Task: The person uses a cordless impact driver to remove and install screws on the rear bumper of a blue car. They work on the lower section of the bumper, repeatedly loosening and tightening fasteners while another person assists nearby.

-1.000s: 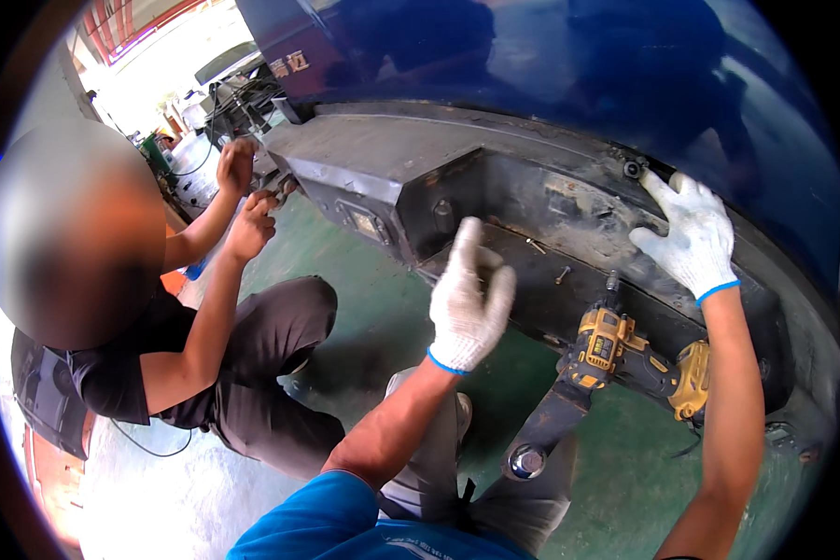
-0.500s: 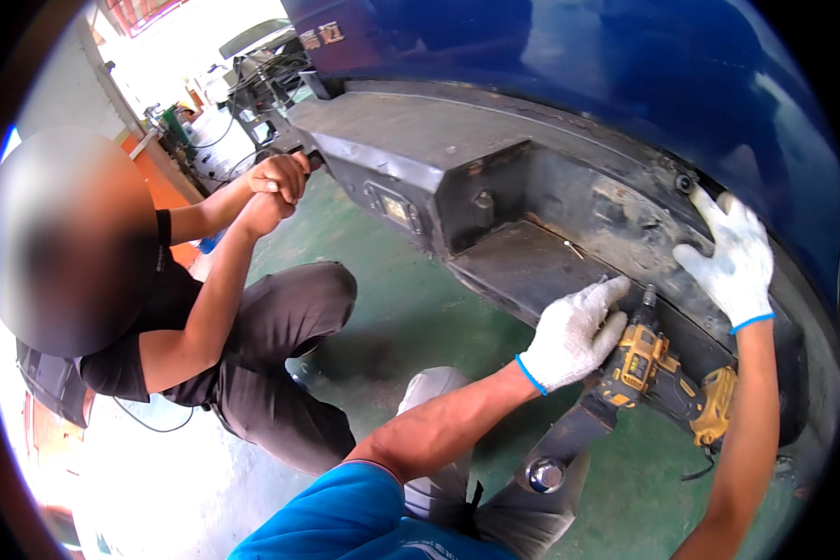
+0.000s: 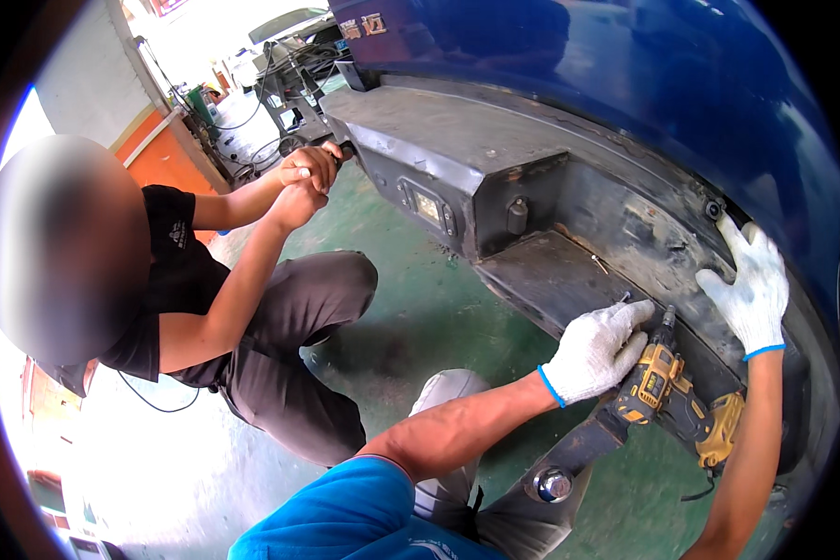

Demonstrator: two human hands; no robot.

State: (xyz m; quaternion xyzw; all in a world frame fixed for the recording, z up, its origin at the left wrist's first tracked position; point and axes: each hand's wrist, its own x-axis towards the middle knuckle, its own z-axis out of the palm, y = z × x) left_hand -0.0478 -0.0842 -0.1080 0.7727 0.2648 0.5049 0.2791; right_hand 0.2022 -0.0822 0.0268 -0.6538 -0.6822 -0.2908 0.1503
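My left hand point(image 3: 595, 350), in a white knit glove, is closed over the front of the bumper's recess. A small bolt point(image 3: 623, 298) shows at its fingertips. My right hand point(image 3: 754, 287), gloved too, is open with thumb and fingers apart; its forefinger reaches the seam under the blue body panel, beside a round dark fitting point(image 3: 714, 209). Between my hands, a yellow and black cordless impact driver point(image 3: 654, 383) with a socket on its nose rests at the edge of the black bumper point(image 3: 420, 126). A thin bolt point(image 3: 600, 264) lies in the recess.
At the left a co-worker crouches, face blurred, both hands point(image 3: 310, 177) together at the bumper's far end. A metal arm with a round hitch end point(image 3: 553, 484) juts toward me. The glossy blue body panel point(image 3: 625, 84) rises above the bumper. Cables and equipment point(image 3: 289, 79) stand behind.
The whole view has shifted, so the bumper and co-worker appear farther right. Both my hands keep nearly the same places at the bumper, and the impact driver stays put.
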